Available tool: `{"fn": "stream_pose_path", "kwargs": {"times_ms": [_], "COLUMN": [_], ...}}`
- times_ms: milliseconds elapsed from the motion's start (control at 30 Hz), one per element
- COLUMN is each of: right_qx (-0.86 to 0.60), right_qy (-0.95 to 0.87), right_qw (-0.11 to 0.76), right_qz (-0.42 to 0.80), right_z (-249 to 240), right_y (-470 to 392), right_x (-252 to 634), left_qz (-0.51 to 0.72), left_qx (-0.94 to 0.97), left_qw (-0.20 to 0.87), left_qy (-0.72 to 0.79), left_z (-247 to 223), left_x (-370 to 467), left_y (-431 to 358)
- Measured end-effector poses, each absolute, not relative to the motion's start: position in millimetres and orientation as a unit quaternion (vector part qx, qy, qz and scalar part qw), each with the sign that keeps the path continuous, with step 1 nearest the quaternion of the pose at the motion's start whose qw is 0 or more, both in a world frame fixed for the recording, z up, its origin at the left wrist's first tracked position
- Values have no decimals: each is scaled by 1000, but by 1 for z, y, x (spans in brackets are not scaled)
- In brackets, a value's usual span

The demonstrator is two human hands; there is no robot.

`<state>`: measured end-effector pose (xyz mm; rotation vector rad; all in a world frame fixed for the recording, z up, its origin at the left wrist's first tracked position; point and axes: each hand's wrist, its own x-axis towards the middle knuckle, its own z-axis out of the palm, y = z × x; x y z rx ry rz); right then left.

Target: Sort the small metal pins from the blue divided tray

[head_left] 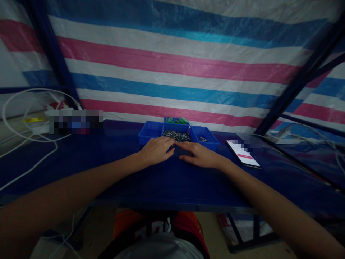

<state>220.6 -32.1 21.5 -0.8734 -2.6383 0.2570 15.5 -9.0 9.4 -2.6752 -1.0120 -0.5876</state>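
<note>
My left hand [158,150] and my right hand [198,154] meet at the fingertips over the front edge of a blue bin of small dark and silvery metal parts [178,136]. Both hands have their fingers extended and thumbs apart, with nothing seen in them. To the left of that bin stands a blue bin [151,131] with no parts visible in it. The blue bin on the right [207,139] holds a few small parts. Behind the middle one, another bin holds green items [176,120].
A phone with a lit screen [244,154] lies on the blue table [167,187] at the right. White cables [40,166] run along the left side. Blue metal posts [51,46] and a striped plastic sheet [172,54] stand behind the table.
</note>
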Motion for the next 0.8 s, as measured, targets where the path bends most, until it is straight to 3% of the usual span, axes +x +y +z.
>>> {"fn": "stream_pose_path", "kwargs": {"times_ms": [367, 667, 800], "right_qx": [-293, -287, -348], "right_qy": [-928, -932, -916], "right_qw": [163, 164, 174], "right_qz": [161, 147, 98], "right_z": [28, 23, 24], "right_y": [-41, -35, -30], "right_x": [216, 217, 222], "left_qz": [-194, -166, -174], "left_qx": [-908, -922, -916], "left_qw": [123, 149, 165], "left_qy": [-350, -316, -321], "left_z": [9, 4, 4], "left_x": [14, 15, 15], "left_y": [-7, -1, -2]}}
